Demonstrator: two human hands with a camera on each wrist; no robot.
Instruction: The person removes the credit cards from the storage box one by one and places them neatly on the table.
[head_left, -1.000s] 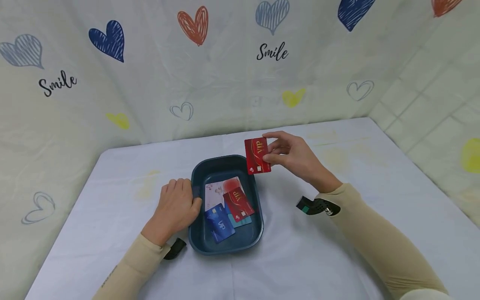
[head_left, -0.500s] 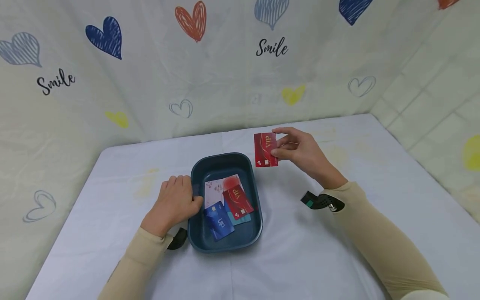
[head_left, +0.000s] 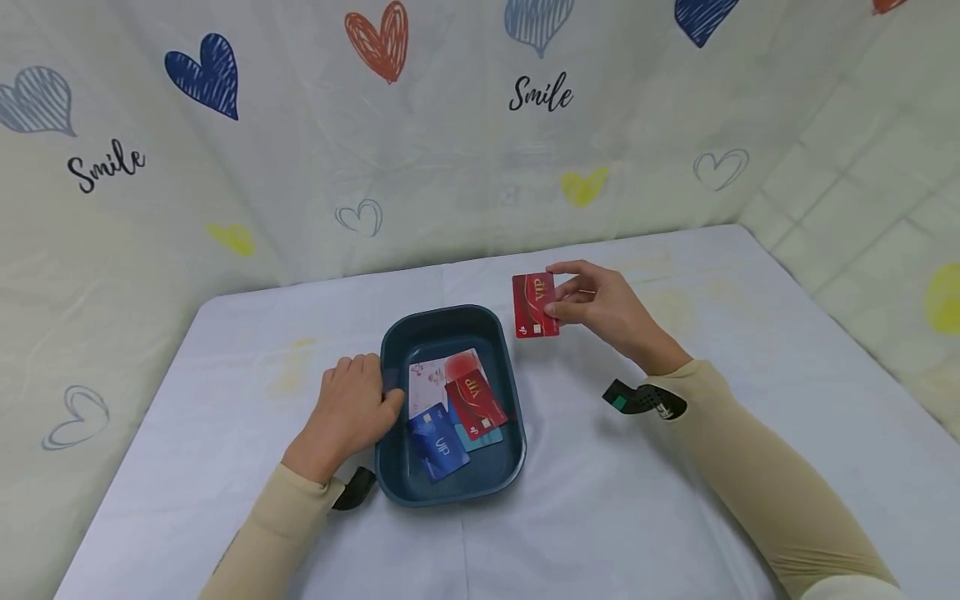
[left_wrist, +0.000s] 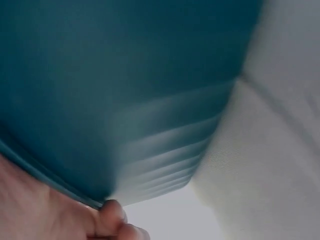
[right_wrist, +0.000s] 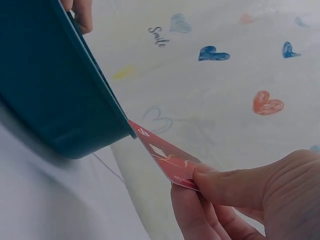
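Note:
My right hand (head_left: 603, 310) pinches a red VIP card (head_left: 534, 305) by its right edge, thumb in front and fingers behind. That card is held up beyond the right side of a dark blue plastic basin (head_left: 491, 479). In the right wrist view, the card (right_wrist: 165, 159) slants, thumb on its printed face. My left hand (head_left: 348, 410) grips the basin's left rim, thumb over the edge. Inside the basin lie a second red VIP card (head_left: 477, 405), a blue VIP card (head_left: 438, 443), a white-and-pink card (head_left: 425, 382) and a partly covered teal card (head_left: 492, 438).
The basin stands on a table with a white cloth (head_left: 600, 517). Behind the table hangs a pale backdrop (head_left: 450, 150) printed with hearts and "Smile". Black wrist devices show at the left cuff (head_left: 354, 489) and the right cuff (head_left: 645, 398).
My right hand has carried the red card a little to the right, away from the basin's rim, then lowered it slightly. The left hand keeps its grip; the cards in the basin lie unchanged.

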